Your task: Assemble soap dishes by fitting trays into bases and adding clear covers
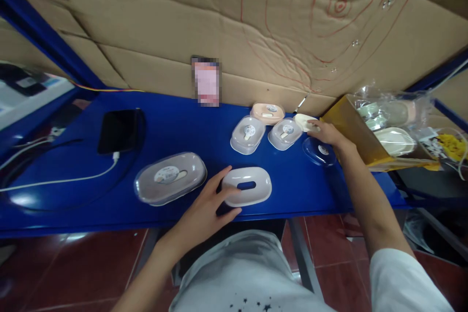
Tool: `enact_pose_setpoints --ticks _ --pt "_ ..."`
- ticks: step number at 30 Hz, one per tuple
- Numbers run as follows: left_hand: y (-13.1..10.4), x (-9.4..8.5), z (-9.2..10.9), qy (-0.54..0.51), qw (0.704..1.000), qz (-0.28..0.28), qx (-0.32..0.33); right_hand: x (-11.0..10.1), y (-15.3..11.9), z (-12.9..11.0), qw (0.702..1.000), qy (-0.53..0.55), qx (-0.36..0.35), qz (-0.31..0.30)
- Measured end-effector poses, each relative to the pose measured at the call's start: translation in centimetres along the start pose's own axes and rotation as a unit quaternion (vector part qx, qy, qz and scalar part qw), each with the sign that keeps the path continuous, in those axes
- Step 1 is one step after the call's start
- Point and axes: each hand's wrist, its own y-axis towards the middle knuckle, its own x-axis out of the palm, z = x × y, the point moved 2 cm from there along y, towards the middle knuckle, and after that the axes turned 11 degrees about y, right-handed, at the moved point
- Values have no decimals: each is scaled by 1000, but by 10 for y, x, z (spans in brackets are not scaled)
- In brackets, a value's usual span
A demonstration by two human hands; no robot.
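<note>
My left hand [214,195] straddles the left end of a pale oval soap dish [261,187] with a slot in its middle, gripping it near the table's front edge. Its fingers and thumb lie along both long sides. At the back right, my right hand [323,131] has its fingertips on a small cream oval piece [304,121], partly covered by the fingers. A clear lid [316,152] with a round label lies just below that hand. Left of my left hand sits a larger pale soap dish under a clear lid [146,190].
Two lidded pale dishes [239,142] and a peach one [259,116] stand by the cardboard wall. An open carton [343,122] of wrapped dishes is at the right. A black phone [117,131] with a white cable lies left; a blurred-out card [206,83] leans behind.
</note>
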Motion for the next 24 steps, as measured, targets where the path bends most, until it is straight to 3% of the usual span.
enact_pose_setpoints --ticks 2,5,7,10,11,12,14,18,21,24 --pt "-1 0 -2 -13 1000 -4 -7 -1 4 -4 1000 -14 5 7" --pt "-3 -1 -1 -31 999 1 -19 -5 -26 -16 999 -25 -3 42" --pt "-3 -3 0 -41 999 6 -35 -7 -67 -31 996 -26 -23 87" --pt "-3 -7 4 -53 997 31 -49 -3 -145 -69 964 -33 -87 250" --pt "-3 -9 6 -58 996 43 -48 3 -170 -87 952 -33 -119 279" --pt "-3 -11 8 -62 996 54 -45 12 -192 -106 949 -27 -148 277" --pt "-3 -13 12 -70 995 64 -32 34 -224 -144 963 8 -202 180" --pt "0 -9 18 -52 997 56 -18 68 -237 -199 961 112 -249 50" --pt "4 -2 21 -22 999 40 -21 71 -223 -204 949 166 -267 16" --pt "9 4 27 4 1000 24 -18 59 -214 -186 948 207 -228 75"
